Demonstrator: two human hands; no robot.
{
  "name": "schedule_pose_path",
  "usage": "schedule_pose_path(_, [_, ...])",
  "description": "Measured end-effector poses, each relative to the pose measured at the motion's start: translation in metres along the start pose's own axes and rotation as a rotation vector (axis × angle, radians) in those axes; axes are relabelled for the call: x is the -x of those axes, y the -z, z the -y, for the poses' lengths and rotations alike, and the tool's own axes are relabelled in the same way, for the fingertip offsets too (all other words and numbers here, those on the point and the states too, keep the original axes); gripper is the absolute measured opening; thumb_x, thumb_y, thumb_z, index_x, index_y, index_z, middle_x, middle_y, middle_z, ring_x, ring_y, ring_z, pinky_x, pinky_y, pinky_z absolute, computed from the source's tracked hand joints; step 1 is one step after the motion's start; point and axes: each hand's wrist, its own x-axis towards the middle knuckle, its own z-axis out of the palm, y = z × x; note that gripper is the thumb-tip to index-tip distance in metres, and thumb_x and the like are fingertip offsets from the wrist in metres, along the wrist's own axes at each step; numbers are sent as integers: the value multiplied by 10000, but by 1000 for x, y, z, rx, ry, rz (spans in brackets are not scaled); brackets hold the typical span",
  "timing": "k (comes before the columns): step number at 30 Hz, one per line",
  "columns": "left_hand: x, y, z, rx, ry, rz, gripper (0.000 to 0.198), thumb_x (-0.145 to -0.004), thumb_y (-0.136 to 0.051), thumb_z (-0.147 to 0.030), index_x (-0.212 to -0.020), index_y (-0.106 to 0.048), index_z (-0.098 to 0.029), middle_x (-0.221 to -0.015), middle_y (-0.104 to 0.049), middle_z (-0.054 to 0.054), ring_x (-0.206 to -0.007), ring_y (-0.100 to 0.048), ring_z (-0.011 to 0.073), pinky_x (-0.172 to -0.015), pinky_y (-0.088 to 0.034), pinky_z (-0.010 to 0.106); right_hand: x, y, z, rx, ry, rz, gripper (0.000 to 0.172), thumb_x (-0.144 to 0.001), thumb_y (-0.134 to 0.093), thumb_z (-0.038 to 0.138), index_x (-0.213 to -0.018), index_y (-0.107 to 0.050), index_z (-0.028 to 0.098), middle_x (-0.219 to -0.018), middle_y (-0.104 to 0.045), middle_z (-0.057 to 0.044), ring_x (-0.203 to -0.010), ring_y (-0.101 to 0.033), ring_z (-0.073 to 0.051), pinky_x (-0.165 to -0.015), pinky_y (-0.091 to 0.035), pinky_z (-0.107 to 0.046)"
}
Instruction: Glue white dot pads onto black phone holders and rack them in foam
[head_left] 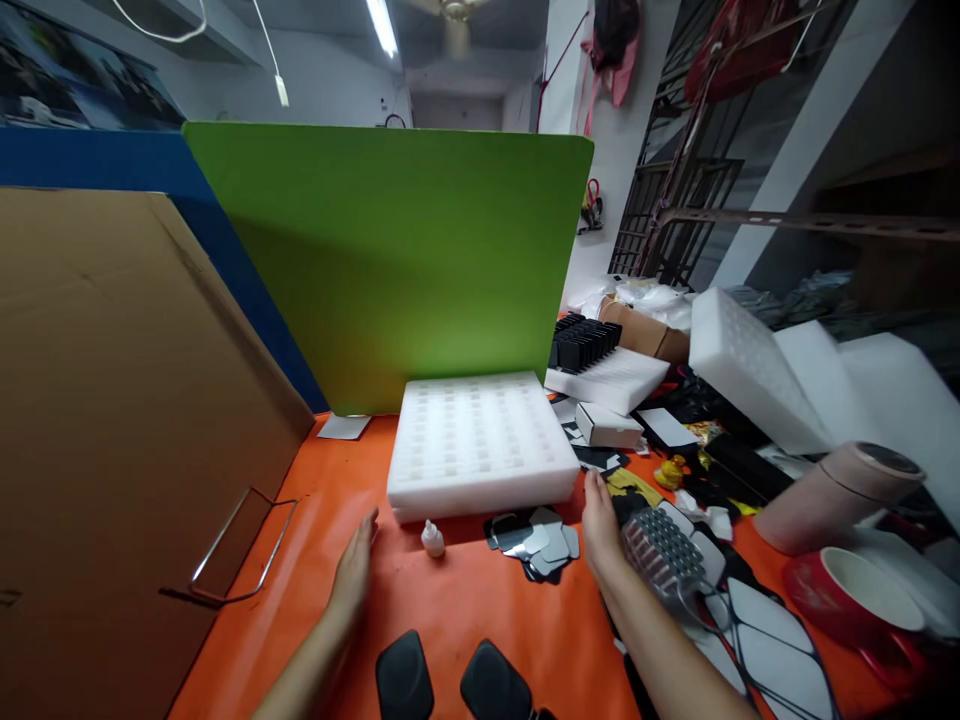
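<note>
A white foam block (480, 440) with rows of slots lies on the orange table cover (322, 500). My left hand (352, 568), fingers stretched out and seen edge-on, holds nothing just off the block's front left corner. On the other side my right hand (600, 522) is also stretched flat by the front right corner; whether it touches the foam I cannot tell. Between the hands stand a small white dropper bottle (433, 539) and a loose pile of thin black and silver-grey plates (541, 541). Nearer to me are two black rounded pieces (405, 676) (495, 682).
Cardboard (112, 420) walls off the left, with a bent wire frame (247, 560) before it. A green board (420, 250) stands behind the foam. Clutter fills the right: a red mug (855, 610), a tumbler (832, 495), a clear tray (664, 545), and a white box (609, 427).
</note>
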Motion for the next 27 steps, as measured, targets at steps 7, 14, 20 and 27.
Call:
schedule_pose_path(7, [77,56,51,-763,-363,118,500,-836,-372,-450,-1305,-341,-282,-1375,-336,8,-1265,-294,223,-1038,-262,454,125,40,-56,818,385,483,548,-822,-424,435,-1332,-326,262,-1403,-294,-17,-1285,-253,-218,-1046,-250,-378])
schedule_pose_path(14, [142,56,46,-1167,-628,452,673,-791,-479,-487,-1363,-162,-331,-1412,-221,38,-1261,-284,286,-1011,-265,493,151,58,-88,1167,538,924,673,-736,-527,518,-1332,-264,345,-1388,-277,10,-1253,-302,-285,-1043,-234,-451])
schedule_pose_path(20, [149,49,40,-1229,-659,410,681,-769,-481,-538,-1352,-192,-337,-1411,-229,38,-1256,-292,300,-1003,-260,500,155,54,-102,1211,616,864,732,-741,-517,525,-1354,-156,351,-1404,-221,24,-1259,-282,-306,-1040,-205,-496])
schedule_pose_path(27, [151,46,36,-1211,-626,395,691,-757,-485,-550,-1349,-207,-328,-1408,-244,48,-1251,-304,290,-1011,-243,493,154,56,-113,1219,653,818,704,-744,-510,511,-1353,-194,352,-1386,-266,25,-1233,-322,-330,-1008,-255,-534])
